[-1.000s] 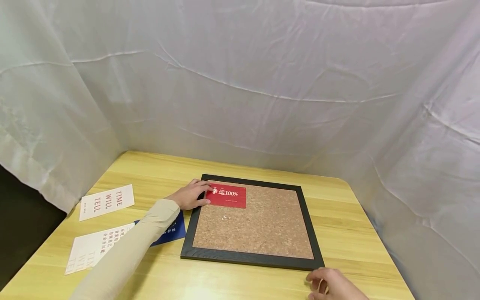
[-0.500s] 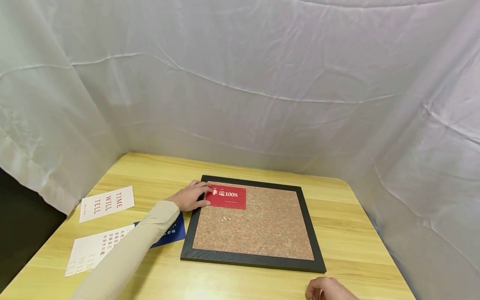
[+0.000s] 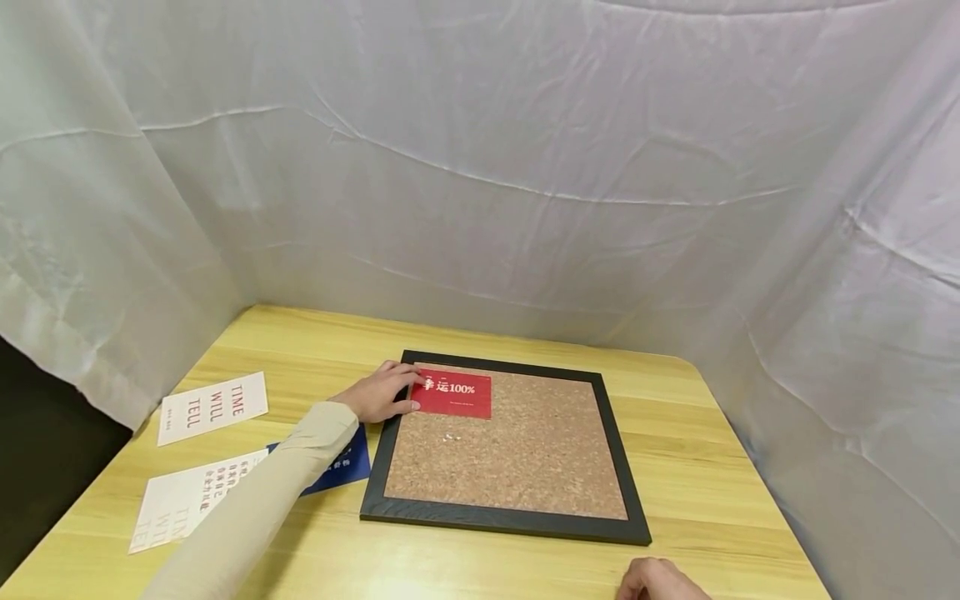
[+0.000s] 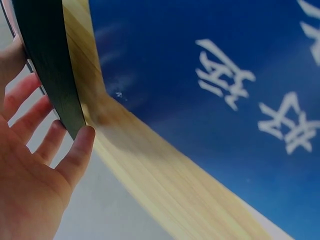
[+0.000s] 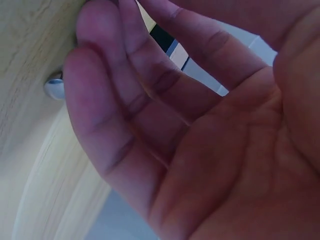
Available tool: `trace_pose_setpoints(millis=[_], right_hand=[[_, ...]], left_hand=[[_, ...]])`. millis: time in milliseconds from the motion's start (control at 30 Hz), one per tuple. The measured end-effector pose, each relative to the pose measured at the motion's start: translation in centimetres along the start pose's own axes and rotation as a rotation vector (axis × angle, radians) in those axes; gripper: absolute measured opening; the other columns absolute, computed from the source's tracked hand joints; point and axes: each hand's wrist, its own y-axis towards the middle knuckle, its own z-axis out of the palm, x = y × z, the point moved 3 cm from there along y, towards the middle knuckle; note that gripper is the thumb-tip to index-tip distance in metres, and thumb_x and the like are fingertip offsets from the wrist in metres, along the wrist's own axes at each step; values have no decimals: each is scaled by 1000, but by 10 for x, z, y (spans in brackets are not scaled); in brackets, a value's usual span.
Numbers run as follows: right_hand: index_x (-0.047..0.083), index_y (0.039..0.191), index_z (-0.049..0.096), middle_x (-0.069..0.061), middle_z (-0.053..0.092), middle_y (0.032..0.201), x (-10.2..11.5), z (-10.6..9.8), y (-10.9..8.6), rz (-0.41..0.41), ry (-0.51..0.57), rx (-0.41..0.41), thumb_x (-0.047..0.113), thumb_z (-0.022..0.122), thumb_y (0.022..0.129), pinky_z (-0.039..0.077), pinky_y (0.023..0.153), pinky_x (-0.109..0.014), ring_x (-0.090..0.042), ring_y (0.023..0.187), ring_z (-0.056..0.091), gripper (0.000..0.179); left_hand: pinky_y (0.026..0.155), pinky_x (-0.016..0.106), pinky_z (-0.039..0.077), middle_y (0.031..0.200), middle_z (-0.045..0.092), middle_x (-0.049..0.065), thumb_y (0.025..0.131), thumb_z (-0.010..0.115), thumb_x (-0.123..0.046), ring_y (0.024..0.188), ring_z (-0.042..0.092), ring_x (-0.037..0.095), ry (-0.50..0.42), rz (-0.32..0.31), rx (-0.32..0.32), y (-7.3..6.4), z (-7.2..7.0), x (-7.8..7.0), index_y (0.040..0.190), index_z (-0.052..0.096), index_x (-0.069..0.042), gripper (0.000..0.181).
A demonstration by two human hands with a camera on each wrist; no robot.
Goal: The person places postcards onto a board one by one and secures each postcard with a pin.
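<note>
Red card [image 3: 453, 396] is left unmoved at the far left corner of the cork board [image 3: 517, 454], touched by the left hand's [image 3: 378, 393] loosely spread fingers; the right hand [image 3: 660, 580] has been drawn back slightly, its grip hidden, so steadying is apparently entrusted to one hand.

The place looks like a curtained-off booth around a table [image 3: 697, 467] with a pale wood-grain top. Creased, light grey cloth [image 3: 480, 208] hangs behind it and along both sides, hiding the room beyond, so whether that is a home, an office or a lab cannot be told. Below the cloth's left edge shows a dark area [image 3: 45, 450]. A framed cork board [image 3: 517, 467] and printed cards [image 3: 213, 408] lend the tabletop a desk-like look.
</note>
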Motion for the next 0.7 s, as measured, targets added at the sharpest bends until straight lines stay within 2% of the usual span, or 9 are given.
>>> trace_pose_setpoints(millis=[200, 433, 700], right_hand=[[16, 97, 59, 1, 58, 92, -3, 1, 2, -1, -4, -12, 45, 79, 78, 42, 58, -22, -8, 70, 49, 40], [20, 97, 57, 1, 54, 95, -2, 4, -5, 4, -47, -92, 49, 80, 75, 40, 59, -20, -2, 71, 47, 43], [18, 104, 60, -1, 55, 101, -3, 2, -1, 19, -10, -64, 48, 82, 74, 43, 62, -19, -5, 74, 48, 48]], left_hand=[[109, 55, 39, 154, 41, 16, 97, 60, -37, 137, 36, 38, -6, -9, 9, 0, 2, 0, 140, 53, -12, 50], [108, 55, 39, 154, 41, 17, 97, 61, -36, 136, 36, 38, -8, -3, 11, -1, 1, -1, 141, 52, -10, 51], [109, 55, 39, 154, 41, 15, 98, 59, -37, 138, 36, 37, -12, -15, 12, -1, -1, -1, 142, 51, -11, 52]])
